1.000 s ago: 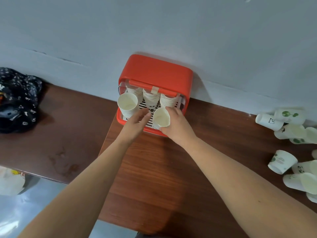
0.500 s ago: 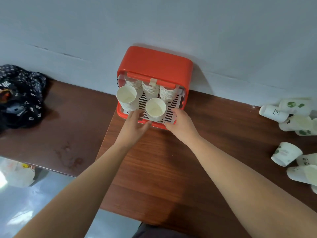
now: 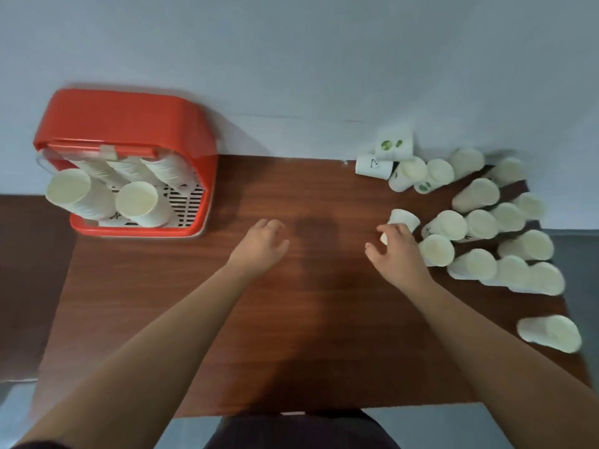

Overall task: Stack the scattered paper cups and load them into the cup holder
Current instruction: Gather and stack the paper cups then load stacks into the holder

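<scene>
The red cup holder point(image 3: 123, 124) stands at the table's far left against the wall, with stacks of white paper cups inside; two stacks, one on the left point(image 3: 69, 192) and one in the middle point(image 3: 137, 202), lean out of its front. Several scattered paper cups point(image 3: 479, 222) lie on their sides at the right of the table. My right hand point(image 3: 397, 254) reaches the nearest paper cup point(image 3: 405, 218) at the left edge of that pile, fingers curled over it and thumb spread. My left hand point(image 3: 261, 243) hovers over bare wood at mid-table, fingers relaxed and holding nothing.
The brown wooden table point(image 3: 308, 319) ends at the white wall behind. Its right edge runs just past the pile, where one cup point(image 3: 551, 333) lies near the front right corner. A lower, darker surface point(image 3: 26, 254) sits left of the table.
Both hands have left the cup holder and moved right, and the view has swung right with them. The middle stack now stands in the holder. My right hand has reached a loose cup.
</scene>
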